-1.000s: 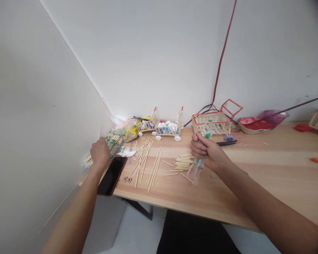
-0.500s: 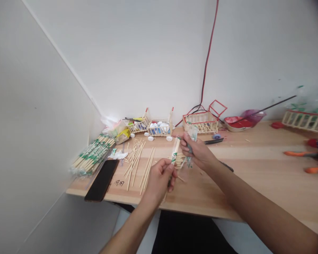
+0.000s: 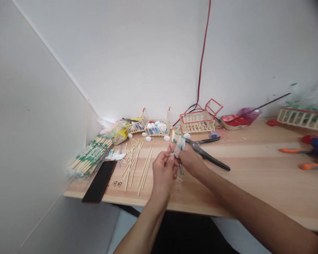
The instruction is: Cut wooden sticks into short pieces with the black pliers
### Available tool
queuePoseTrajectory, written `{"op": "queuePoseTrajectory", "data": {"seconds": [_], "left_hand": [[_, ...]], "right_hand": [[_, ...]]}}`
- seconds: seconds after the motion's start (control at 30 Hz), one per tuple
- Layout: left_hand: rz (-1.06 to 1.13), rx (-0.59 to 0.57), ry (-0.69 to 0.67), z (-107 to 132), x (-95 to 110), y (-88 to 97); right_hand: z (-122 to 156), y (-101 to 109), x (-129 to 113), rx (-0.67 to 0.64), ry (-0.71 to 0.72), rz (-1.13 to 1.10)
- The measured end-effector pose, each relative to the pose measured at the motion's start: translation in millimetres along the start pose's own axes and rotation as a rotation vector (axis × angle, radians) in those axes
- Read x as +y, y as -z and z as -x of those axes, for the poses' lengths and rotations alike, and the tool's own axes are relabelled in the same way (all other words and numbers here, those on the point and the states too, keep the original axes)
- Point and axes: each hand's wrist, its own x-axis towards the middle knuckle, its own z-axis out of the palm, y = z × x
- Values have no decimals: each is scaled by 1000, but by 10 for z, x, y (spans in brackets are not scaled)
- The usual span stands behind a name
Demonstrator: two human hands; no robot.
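My left hand (image 3: pixel 163 167) is closed in a pinch around a pair of chopsticks (image 3: pixel 173 134) in a clear and green sleeve; their upper ends show just above the fingers. Touching it, my right hand (image 3: pixel 189 158) is closed on crumpled clear plastic wrappers (image 3: pixel 179 140) with green print. The fingers of both hands meet at the sleeve, so the lower part of the chopsticks is hidden. Left of the hands, loose bare chopsticks (image 3: pixel 145 171) lie on the wooden table (image 3: pixel 243 187). A stack of wrapped chopsticks (image 3: pixel 91 155) rests at the far left.
A black phone (image 3: pixel 100 181) lies at the table's front left. Behind the hands stand small stick-built carts (image 3: pixel 157 129) and a red-rimmed one (image 3: pixel 197 123). Black-handled cutters (image 3: pixel 214 160) lie to the right, with a red-stained bowl (image 3: pixel 234 121) and orange-handled pliers (image 3: pixel 295 151) beyond.
My right hand has come down and left to meet my left hand, bringing the wrappers against the sleeved chopsticks. The view has shifted slightly, and the cutters now show more fully.
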Motion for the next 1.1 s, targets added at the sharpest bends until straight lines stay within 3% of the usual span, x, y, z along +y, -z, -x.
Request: {"op": "queuePoseTrajectory", "data": {"seconds": [0.13, 0.23, 0.3, 0.4, 0.5, 0.67, 0.83, 0.9, 0.97, 1.1], "left_hand": [[-104, -86, 28, -129, 139, 133], [-181, -8, -5, -254, 279, 284], [-170, 15, -23, -341, 362, 358], [-156, -51, -28, -441, 425, 394], [-85, -42, -9, -494, 429, 378], [41, 89, -92, -610, 629, 504], [104, 351, -228, -734, 1269, 1091], [87, 373, -236, -715, 1479, 1352], [-44, 323, -147, -677, 1551, 1533], [-504, 211, -7, -710, 1276, 1602]], "right_hand": [[22, -7, -25, -49, -31, 20], [14, 33, -58, -81, -26, 61], [18, 47, -67, -178, -36, 114], [38, 42, -60, -343, -82, 211], [54, 35, -46, -401, -111, 274], [78, 74, -54, -495, -89, 415], [118, 103, -116, -646, -78, 452], [115, 97, -128, -628, -68, 368], [99, 92, -128, -531, -91, 207], [37, 125, -122, -377, -202, -93]]}}
